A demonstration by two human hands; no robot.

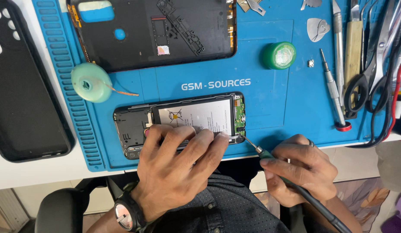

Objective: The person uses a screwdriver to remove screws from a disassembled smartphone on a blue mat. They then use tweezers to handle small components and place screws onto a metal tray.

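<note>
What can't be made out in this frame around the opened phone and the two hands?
- Head view: the opened phone's near edge is covered by the left hand.
- The soldering iron's tip contact at the phone's corner is too small to judge.
- The iron's cable runs off the bottom edge.
- Tools on the blue mat are cut off by the top edge.

The mat is bright blue with white lettering and ribbed edges. The opened phone has a black frame, a white battery with a yellow mark, and a green circuit strip at one end. The back cover is black with light blue patches. The wick spool is pale mint green with a copper strand. The small jar is green. The screwdriver is silver with a red end. The watch is black.
</note>
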